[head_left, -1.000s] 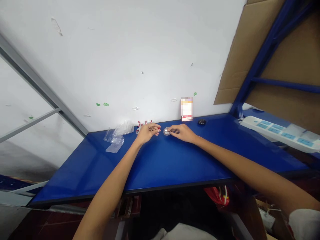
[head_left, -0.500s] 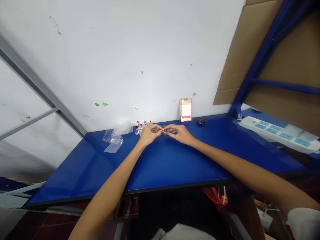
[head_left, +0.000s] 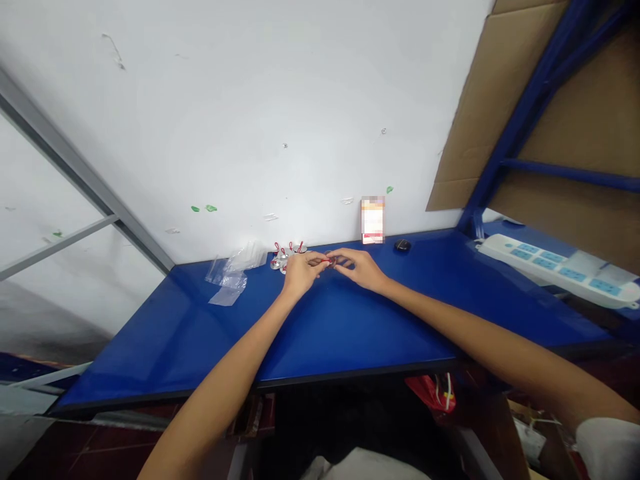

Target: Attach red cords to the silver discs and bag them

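Observation:
Both hands meet over the blue table, pinching one small round, shiny piece with a red cord (head_left: 331,262). My left hand (head_left: 303,272) grips the cord at the left side, its thumb and fingertips pressed together. From the right, my right hand (head_left: 361,268) holds the piece's edge between thumb and fingers. Fingers cover much of the piece, so its exact kind is unclear. Just behind and left of my left hand lies a cluster of similar silvery round pieces with red loops (head_left: 283,256), partly hidden by that hand.
Clear plastic bags (head_left: 235,273) lie at the left on the blue table (head_left: 350,333). A lit phone-like screen (head_left: 373,221) leans against the white wall, with a small black object (head_left: 403,245) beside it. A white power strip (head_left: 555,267) runs along the right.
My left hand has shifted slightly right, closer to my right hand, and now covers more of the round piece. My right hand has hardly moved.

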Demonstrator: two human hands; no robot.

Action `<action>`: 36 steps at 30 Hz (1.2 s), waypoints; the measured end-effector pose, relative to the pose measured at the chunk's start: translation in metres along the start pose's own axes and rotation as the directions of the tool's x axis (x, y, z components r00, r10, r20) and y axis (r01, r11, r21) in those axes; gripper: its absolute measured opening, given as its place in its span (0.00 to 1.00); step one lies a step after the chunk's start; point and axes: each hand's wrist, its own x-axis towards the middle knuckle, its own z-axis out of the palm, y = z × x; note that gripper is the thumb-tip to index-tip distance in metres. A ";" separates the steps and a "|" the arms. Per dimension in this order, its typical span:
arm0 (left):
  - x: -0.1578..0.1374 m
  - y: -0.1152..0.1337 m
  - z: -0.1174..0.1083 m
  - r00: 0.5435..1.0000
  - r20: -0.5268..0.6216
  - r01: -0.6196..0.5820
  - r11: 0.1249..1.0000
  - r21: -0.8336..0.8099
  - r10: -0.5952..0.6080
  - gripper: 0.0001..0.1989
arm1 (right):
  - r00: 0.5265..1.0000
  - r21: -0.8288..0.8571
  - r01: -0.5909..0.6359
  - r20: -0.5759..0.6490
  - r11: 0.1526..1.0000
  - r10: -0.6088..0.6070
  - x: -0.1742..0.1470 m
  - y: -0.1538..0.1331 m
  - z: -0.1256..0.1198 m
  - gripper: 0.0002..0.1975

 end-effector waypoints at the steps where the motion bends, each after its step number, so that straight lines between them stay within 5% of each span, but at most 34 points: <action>1: -0.001 0.001 0.001 1.000 -0.015 -0.008 1.000 0.024 0.009 0.04 | 1.000 -0.004 0.007 -0.001 1.000 -0.007 0.000 -0.001 0.000 0.18; 17: -0.003 0.002 0.006 0.995 -0.037 -0.078 0.970 0.231 0.089 0.05 | 0.998 -0.078 0.048 -0.042 0.996 -0.051 -0.003 0.008 0.004 0.26; 22: -0.004 0.005 0.004 0.994 -0.008 -0.102 0.960 0.259 0.108 0.06 | 0.998 -0.082 0.045 -0.043 0.996 -0.049 -0.004 0.009 0.004 0.20; 26: -0.002 0.003 0.009 0.999 -0.032 0.019 0.999 0.044 -0.018 0.05 | 0.998 -0.061 0.041 -0.044 0.997 -0.043 -0.003 0.004 0.001 0.15; 30: -0.001 -0.001 0.015 0.983 -0.011 0.173 0.946 -0.274 -0.183 0.13 | 0.995 -0.068 0.074 -0.058 0.995 -0.078 -0.001 -0.001 -0.006 0.13; 36: -0.001 -0.002 0.011 0.976 0.053 0.214 0.896 -0.389 -0.211 0.23 | 0.989 -0.068 0.104 -0.100 0.992 -0.110 0.000 -0.008 -0.011 0.11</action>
